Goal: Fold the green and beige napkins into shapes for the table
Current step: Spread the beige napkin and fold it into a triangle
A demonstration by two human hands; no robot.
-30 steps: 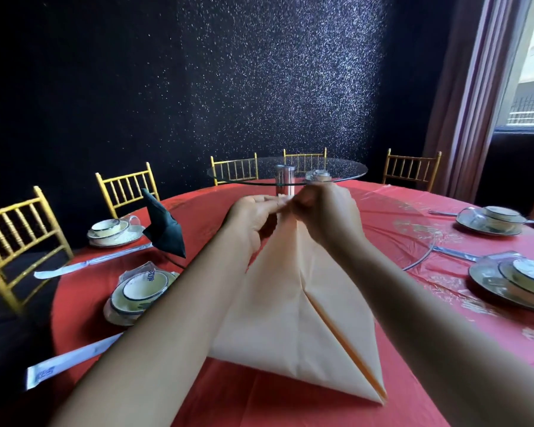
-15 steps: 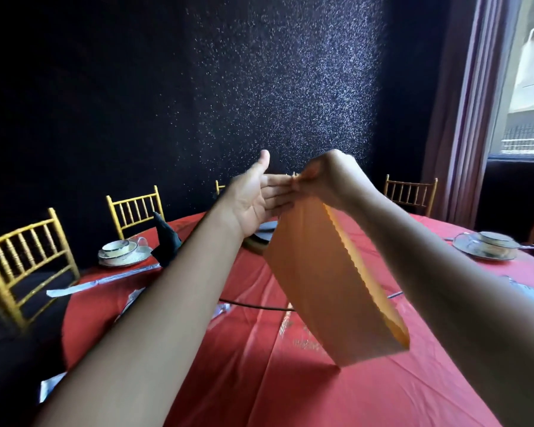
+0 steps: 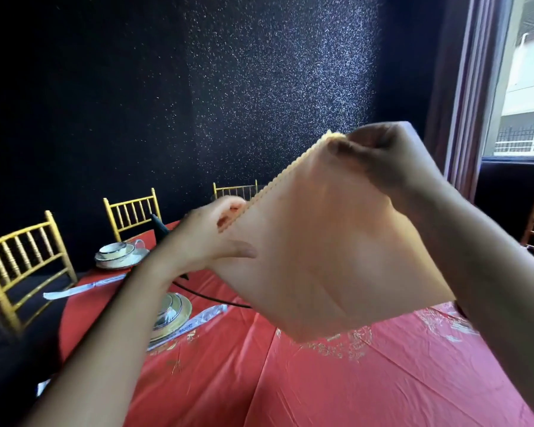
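The beige napkin (image 3: pixel 324 248) hangs spread in the air above the red tablecloth (image 3: pixel 336 380), its scalloped top edge slanting from lower left to upper right. My left hand (image 3: pixel 210 238) pinches the lower left end of that edge. Higher up, my right hand (image 3: pixel 383 155) grips the upper right corner. A folded dark green napkin (image 3: pixel 159 226) stands on the table behind my left hand, mostly hidden.
Place settings of stacked plates and bowls sit at the left (image 3: pixel 117 255) and under my left forearm (image 3: pixel 171 315), with wrapped cutlery (image 3: pixel 84 288) beside them. Gold chairs (image 3: pixel 16 260) ring the table. A window (image 3: pixel 524 87) and curtain stand at the right.
The napkin went from lying folded on the table to being lifted and opened out. My hands, together at its tip before, have moved apart along its top edge.
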